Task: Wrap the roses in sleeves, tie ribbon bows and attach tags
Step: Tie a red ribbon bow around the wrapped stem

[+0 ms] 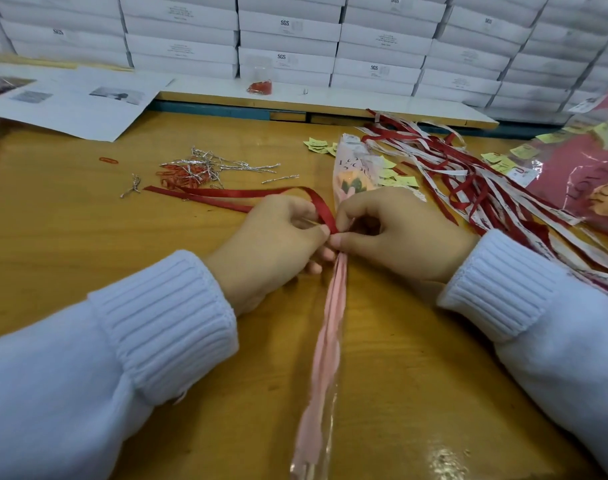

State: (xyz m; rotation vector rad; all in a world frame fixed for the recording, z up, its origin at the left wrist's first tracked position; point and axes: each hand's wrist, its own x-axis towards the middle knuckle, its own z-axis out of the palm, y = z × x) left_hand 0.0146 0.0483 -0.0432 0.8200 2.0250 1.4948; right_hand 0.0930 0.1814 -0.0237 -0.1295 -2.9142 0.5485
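A rose in a clear and pink sleeve [330, 341] lies lengthwise on the wooden table, its orange bloom [352, 183] at the far end. A red ribbon [233, 192] runs from the left and loops to the sleeve's neck. My left hand [274, 244] pinches the ribbon at the neck between thumb and fingers. My right hand [396, 237] grips the sleeve's neck right beside it, thumb tip against the ribbon. Yellow tags [318, 145] lie scattered beyond the bloom.
Silver twist ties [219, 164] and red rubber bands [179, 180] lie at centre left. A heap of red and white ribbons [468, 181] spreads at the right, beside wrapped roses in a bag [586, 178]. Printed sheets [77, 102] lie far left; stacked white boxes [288, 39] line the back.
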